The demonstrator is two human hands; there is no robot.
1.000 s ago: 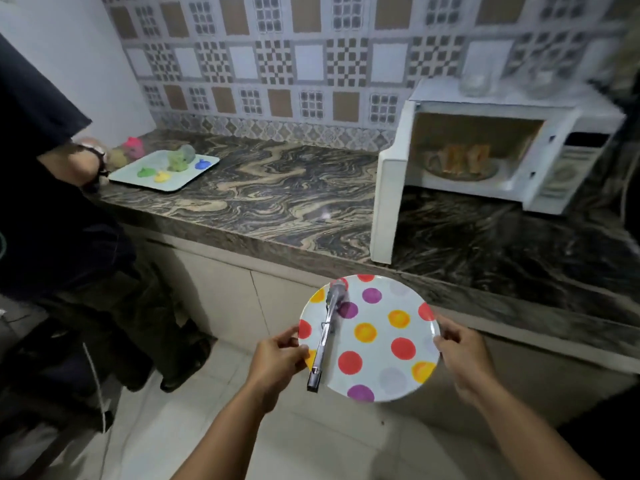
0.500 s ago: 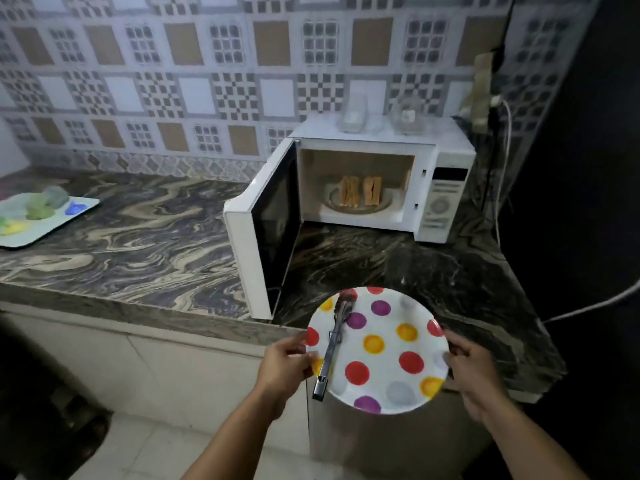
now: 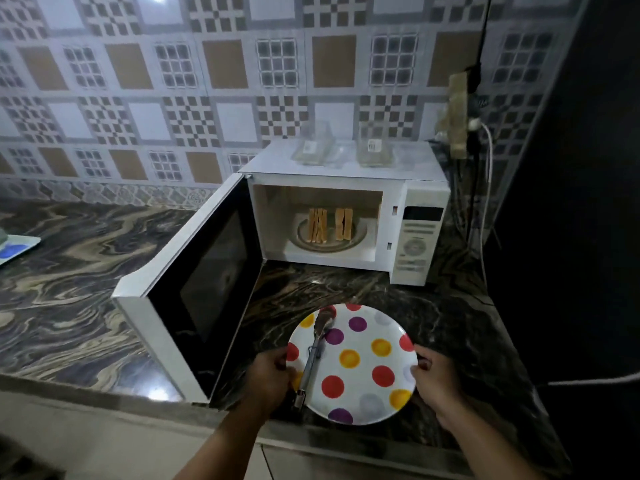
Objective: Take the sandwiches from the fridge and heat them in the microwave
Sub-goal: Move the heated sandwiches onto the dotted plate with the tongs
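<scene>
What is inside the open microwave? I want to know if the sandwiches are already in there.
Inside the microwave, sandwich pieces stand upright on the round turntable, in two groups. Their fillings and the turntable beneath them cannot be seen.

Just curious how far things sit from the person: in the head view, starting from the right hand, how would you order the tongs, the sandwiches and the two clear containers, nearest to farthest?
From the right hand:
1. Tongs, lying on the dotted plate's left side.
2. Sandwiches, upright inside the open microwave.
3. Clear containers, on the microwave's top, by the wall.
</scene>
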